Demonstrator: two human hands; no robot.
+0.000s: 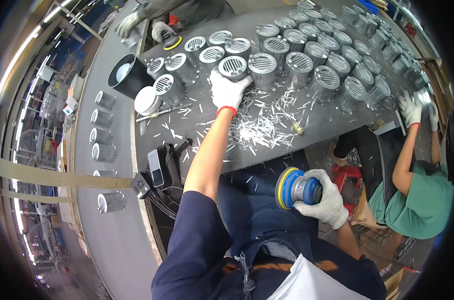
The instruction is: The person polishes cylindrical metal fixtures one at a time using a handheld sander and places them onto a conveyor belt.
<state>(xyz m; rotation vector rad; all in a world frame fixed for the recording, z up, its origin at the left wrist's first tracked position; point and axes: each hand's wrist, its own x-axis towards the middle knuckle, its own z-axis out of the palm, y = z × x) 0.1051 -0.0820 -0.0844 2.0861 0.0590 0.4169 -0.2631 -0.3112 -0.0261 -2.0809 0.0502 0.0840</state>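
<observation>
My left hand (227,91), in a white glove, reaches over the table and grips the near side of a metal cylinder with a slotted top (233,66). The cylinder stands upright among several similar ones. In my gloved right hand (329,202) is a blue orbital sander (301,189) with a yellow pad edge, held above my lap and off the table. Thin light strips (259,130) lie scattered and heaped on the table just in front of my left hand.
Rows of slotted cylinders (327,77) fill the table's far right. A black bin (129,75), white discs (147,101) and a dark device (157,169) sit left. Beyond is a conveyor belt (104,235) carrying cylinders. A co-worker's hand holds another sander (172,42); another person (412,195) sits right.
</observation>
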